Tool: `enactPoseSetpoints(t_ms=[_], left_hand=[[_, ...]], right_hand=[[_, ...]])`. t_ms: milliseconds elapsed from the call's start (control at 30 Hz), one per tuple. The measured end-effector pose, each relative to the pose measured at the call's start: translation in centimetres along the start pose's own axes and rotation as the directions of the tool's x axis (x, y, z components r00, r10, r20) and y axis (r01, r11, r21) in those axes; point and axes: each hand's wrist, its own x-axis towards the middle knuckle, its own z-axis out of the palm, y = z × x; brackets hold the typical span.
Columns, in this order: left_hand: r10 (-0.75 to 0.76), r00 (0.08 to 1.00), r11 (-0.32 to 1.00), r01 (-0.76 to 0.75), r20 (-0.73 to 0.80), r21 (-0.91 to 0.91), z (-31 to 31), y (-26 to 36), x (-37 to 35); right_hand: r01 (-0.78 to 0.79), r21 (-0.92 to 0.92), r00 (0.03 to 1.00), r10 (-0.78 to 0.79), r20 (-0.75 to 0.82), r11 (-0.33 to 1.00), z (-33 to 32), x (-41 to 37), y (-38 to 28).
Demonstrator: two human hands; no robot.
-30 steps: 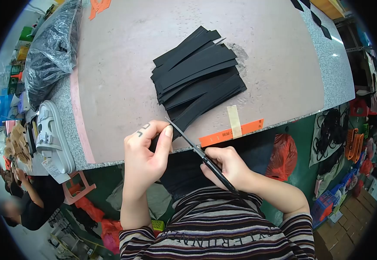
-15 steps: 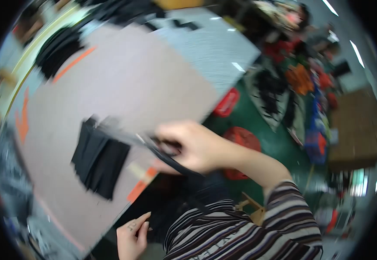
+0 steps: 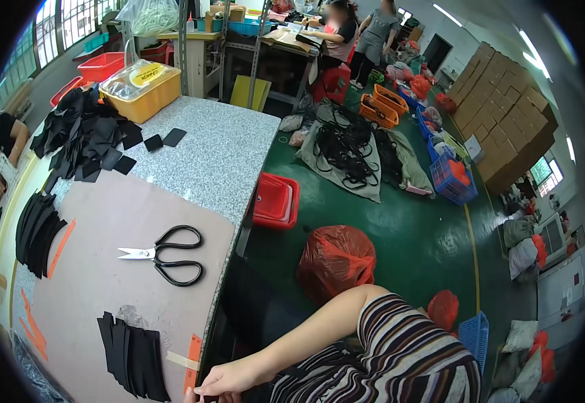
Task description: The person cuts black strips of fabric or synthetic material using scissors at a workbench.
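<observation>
Black-handled scissors [image 3: 165, 254] lie on the board with their blades slightly apart, touched by neither hand. My right hand [image 3: 229, 379] is at the table's near edge, at the bottom of the view. Its fingers are pinched together at a small dark bit whose kind I cannot make out. Of my left hand [image 3: 189, 396] only a fingertip seems to show beside it; the rest is cut off. Close by lies a fanned stack of black fabric strips [image 3: 133, 356], next to an orange strip [image 3: 192, 359] taped at the edge.
More black strips [image 3: 37, 232] lie at the left. A heap of black pieces [image 3: 87, 131] and a yellow bin [image 3: 143, 91] stand at the table's far end. A red bag [image 3: 336, 262] and red basket [image 3: 276, 201] are on the floor. Other people work at the back.
The scissors, earlier in my right hand, now lie on the board. My right hand has moved down to the table edge beside my left. The view has turned, showing more of the room.
</observation>
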Motion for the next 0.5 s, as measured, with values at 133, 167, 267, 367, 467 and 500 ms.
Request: enactPoseSetpoints(t_ms=[133,167,267,367,467,500], left_hand=[[0.124,0.992,0.984,-0.126,0.021,0.129,-0.4,1.0,0.0],[0.106,0.994,0.987,-0.106,0.010,0.124,0.0,0.5,-0.6],[0.047,0.996,0.988,-0.057,0.071,0.143,-0.1,1.1,-0.7],[0.094,0.994,0.988,-0.100,0.056,0.119,-0.2,0.8,-0.9],[-0.014,0.999,0.998,0.016,0.044,-0.066,-1.8,0.4,-2.2],[-0.071,0.997,0.983,0.067,-0.017,-0.173,-2.7,0.1,-2.4]], right_hand=[[0.011,-0.173,0.999,-0.018,-0.035,0.985,-0.3,-1.6,-0.8],[0.067,-0.193,0.996,-0.077,-0.044,0.979,-0.4,-1.6,-0.7],[0.149,-0.224,0.977,-0.178,-0.117,0.963,0.0,-1.8,-0.6],[0.057,-0.450,0.986,-0.121,-0.116,0.891,0.0,-3.5,-2.4],[0.099,-0.650,0.969,-0.222,-0.110,0.754,-1.4,-5.6,-2.3],[0.034,-0.680,0.974,-0.177,-0.142,0.733,-2.6,-6.3,-2.3]])
